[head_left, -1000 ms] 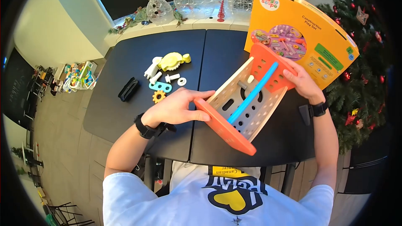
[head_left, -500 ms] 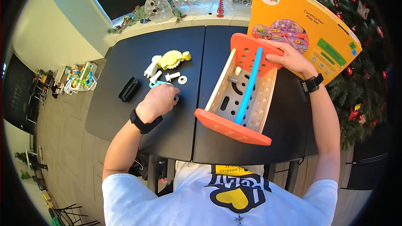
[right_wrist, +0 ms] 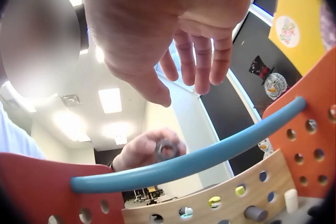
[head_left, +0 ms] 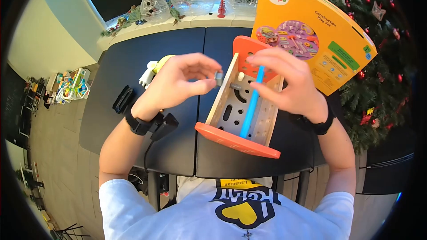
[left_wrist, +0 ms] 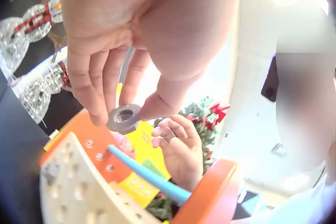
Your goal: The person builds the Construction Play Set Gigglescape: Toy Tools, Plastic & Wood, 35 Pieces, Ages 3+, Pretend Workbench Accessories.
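Observation:
Between thumb and fingertips, my left hand (head_left: 173, 80) pinches a grey toy nut (left_wrist: 124, 118), its round hole visible in the left wrist view. It hovers beside the wooden side panel (head_left: 222, 92) of a toy toolbox, which has orange end panels (head_left: 240, 141) and a blue handle bar (head_left: 251, 111). A grey bolt (head_left: 236, 86) pokes through that side panel into the box, near a white peg (head_left: 241, 76). Over the handle bar, my right hand (head_left: 293, 80) is raised with its fingers loosely bent and nothing in it.
A yellow play set box (head_left: 329, 53) stands behind the toolbox. Left on the black table (head_left: 173, 151) are a black case (head_left: 123, 99) and a white toy piece (head_left: 147, 76), partly behind my left hand. A decorated tree (head_left: 373, 84) stands right; wire snowmen (head_left: 153, 6) line the ledge.
My left hand let go of the toolbox, reached among the loose toy pieces, and came back with the grey nut. My right hand has released the orange end panel and lifted over the box.

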A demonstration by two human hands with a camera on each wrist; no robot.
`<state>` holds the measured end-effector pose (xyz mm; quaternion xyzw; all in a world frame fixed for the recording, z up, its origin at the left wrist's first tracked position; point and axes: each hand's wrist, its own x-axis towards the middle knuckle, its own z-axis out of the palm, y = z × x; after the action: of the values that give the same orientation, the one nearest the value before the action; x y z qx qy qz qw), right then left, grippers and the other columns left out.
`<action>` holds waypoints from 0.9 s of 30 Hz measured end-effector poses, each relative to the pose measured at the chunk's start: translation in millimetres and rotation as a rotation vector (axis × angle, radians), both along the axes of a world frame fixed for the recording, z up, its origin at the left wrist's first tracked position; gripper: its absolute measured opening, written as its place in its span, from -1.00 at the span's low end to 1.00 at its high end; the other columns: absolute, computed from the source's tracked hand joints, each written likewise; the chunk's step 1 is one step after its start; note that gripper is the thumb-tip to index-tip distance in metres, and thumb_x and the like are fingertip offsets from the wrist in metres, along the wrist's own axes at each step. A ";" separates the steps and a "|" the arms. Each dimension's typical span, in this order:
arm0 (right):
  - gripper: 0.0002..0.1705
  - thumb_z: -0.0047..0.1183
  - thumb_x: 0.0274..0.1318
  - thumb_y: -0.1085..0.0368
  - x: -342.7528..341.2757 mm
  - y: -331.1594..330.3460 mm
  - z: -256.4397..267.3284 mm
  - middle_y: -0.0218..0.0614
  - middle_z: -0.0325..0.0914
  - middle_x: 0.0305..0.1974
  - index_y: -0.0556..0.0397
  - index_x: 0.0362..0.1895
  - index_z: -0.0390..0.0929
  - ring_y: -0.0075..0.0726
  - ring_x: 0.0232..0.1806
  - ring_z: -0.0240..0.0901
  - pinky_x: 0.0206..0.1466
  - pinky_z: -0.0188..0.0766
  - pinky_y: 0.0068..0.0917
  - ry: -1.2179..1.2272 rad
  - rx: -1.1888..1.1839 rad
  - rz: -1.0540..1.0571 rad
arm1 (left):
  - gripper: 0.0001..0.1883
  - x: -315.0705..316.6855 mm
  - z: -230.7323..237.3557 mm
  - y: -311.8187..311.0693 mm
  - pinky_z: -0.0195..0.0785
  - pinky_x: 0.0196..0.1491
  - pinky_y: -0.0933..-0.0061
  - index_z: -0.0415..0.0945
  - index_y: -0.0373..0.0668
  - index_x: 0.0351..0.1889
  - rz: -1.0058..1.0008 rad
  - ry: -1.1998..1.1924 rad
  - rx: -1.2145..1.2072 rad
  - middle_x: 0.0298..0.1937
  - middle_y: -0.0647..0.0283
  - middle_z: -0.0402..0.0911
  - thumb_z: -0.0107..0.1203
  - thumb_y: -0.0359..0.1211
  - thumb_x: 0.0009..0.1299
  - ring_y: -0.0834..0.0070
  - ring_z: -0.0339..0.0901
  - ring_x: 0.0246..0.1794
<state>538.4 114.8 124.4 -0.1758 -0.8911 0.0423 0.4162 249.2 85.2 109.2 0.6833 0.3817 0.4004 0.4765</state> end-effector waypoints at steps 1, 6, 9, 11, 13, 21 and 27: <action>-0.54 0.44 0.02 0.37 -5.0 -3.8 -2.7 -0.16 0.69 -0.02 0.09 0.06 0.68 -0.07 -0.07 0.69 -0.02 0.65 -0.27 -0.004 -0.010 0.016 | -0.68 5.8 5.3 2.1 0.57 0.12 0.46 0.63 -0.32 0.08 -0.042 -0.018 -0.023 -0.07 0.25 0.75 0.33 -0.47 0.39 0.54 0.71 -0.04; -0.58 0.42 0.09 0.38 -10.4 -10.1 -8.6 -0.16 0.70 -0.03 0.10 0.07 0.68 -0.07 -0.07 0.72 -0.04 0.67 -0.31 -0.030 -0.070 0.001 | -0.69 28.0 14.2 12.8 0.55 0.17 0.45 0.60 -0.29 0.07 -0.159 -0.092 -0.100 -0.03 0.22 0.76 0.36 -0.49 0.39 0.53 0.70 0.00; -0.63 0.41 0.11 0.36 -4.2 -8.6 -10.9 -0.16 0.74 -0.09 0.11 0.03 0.71 -0.07 -0.13 0.74 -0.07 0.67 -0.32 -0.041 -0.110 -0.029 | -0.72 31.5 6.4 16.9 0.57 0.11 0.50 0.61 -0.29 0.04 -0.170 -0.122 -0.135 -0.06 0.23 0.77 0.37 -0.49 0.41 0.56 0.71 -0.03; -0.68 0.40 0.12 0.37 -1.8 -9.3 -16.0 -0.16 0.76 -0.12 0.11 -0.01 0.73 -0.06 -0.16 0.75 -0.10 0.67 -0.32 -0.043 -0.147 -0.035 | -0.75 34.3 -1.2 17.8 0.57 0.09 0.52 0.62 -0.28 0.02 -0.159 -0.128 -0.156 -0.07 0.23 0.77 0.37 -0.48 0.42 0.58 0.71 -0.05; -0.71 0.40 0.11 0.38 0.8 -11.8 -20.5 -0.17 0.77 -0.15 0.10 -0.04 0.75 -0.06 -0.18 0.76 -0.12 0.68 -0.33 -0.048 -0.182 -0.044 | -0.79 36.8 -2.5 15.7 0.57 0.06 0.53 0.64 -0.28 -0.03 -0.173 -0.088 -0.155 -0.09 0.25 0.78 0.38 -0.48 0.43 0.59 0.72 -0.08; -0.68 0.44 0.06 0.37 3.5 -22.8 -14.8 -0.14 0.79 -0.18 0.11 -0.06 0.77 -0.10 -0.20 0.78 -0.12 0.69 -0.37 -0.056 -0.225 -0.054 | -0.86 43.0 -6.2 17.4 0.57 0.02 0.54 0.66 -0.29 -0.14 -0.202 -0.059 -0.179 -0.13 0.25 0.79 0.39 -0.45 0.44 0.60 0.72 -0.09; -0.67 0.47 0.03 0.43 14.4 -23.1 -13.6 -0.15 0.79 -0.13 0.21 -0.08 0.74 -0.22 -0.21 0.79 -0.11 0.68 -0.43 -0.001 -0.309 -0.098 | -0.85 39.0 -5.6 19.1 0.58 0.06 0.48 0.68 -0.35 -0.12 -0.129 -0.009 -0.078 -0.07 0.25 0.78 0.31 -0.43 0.51 0.57 0.71 -0.07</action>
<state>552.7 91.7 110.8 -0.2810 -0.8645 0.1582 0.3855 288.2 104.3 103.6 0.6855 0.3501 0.3569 0.5293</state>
